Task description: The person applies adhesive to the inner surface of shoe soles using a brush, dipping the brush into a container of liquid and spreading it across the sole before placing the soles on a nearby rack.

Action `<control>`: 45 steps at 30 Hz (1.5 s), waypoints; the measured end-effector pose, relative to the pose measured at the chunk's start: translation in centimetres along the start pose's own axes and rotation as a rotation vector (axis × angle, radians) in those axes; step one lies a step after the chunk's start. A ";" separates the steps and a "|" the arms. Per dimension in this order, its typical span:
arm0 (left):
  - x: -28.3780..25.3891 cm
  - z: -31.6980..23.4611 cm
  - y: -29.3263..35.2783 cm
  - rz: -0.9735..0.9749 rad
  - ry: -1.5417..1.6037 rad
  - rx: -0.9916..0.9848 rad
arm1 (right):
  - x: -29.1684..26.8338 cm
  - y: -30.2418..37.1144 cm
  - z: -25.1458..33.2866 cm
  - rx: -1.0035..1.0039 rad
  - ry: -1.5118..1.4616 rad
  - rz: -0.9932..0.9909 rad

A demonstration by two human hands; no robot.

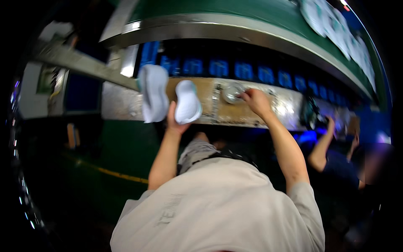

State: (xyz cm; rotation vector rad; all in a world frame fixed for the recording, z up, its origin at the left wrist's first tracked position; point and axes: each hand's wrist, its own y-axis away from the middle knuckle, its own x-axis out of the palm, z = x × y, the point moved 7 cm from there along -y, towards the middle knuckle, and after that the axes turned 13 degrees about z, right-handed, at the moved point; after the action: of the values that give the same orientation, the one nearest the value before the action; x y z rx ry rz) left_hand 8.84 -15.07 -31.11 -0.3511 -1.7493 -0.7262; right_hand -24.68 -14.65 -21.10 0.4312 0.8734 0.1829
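Observation:
My left hand (175, 122) is closed on a white shoe sole (187, 103), with its pale inner face up and its toe pointing away from me. Just left of that hand is a second white sole (154, 94); whether my fingers also hold it cannot be made out. Over the work ledge, my right hand (257, 101) is closed in a pinch at the right rim of a round, clear bowl (233, 92). What those fingers grip, if anything, is too blurred to name.
A brown board (235, 114) lies on the narrow ledge under the bowl. Behind runs a row of blue slots (218, 68) beneath a metal-edged green conveyor (252, 35) carrying white soles (331, 25). At right, a co-worker's arm (321, 151) reaches toward the ledge. A metal bar (84, 63) juts in from the left.

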 end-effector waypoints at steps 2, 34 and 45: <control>0.6 2.0 1.4 0.188 0.165 -0.057 | -0.5 0.7 -0.1 0.040 -0.012 0.059; 21.5 0.9 3.9 0.545 -0.998 -0.083 | -9.9 13.0 15.0 -0.896 -0.077 -0.027; 25.7 -0.7 4.3 0.512 -1.414 0.328 | -3.9 14.8 11.2 -0.372 -0.877 0.100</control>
State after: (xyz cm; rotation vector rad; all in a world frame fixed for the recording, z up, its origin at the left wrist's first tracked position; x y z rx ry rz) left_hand 4.02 -15.59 -5.46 -1.2150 -2.8153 0.3587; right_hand -18.21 -5.83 -5.59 0.1673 -0.0503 0.2165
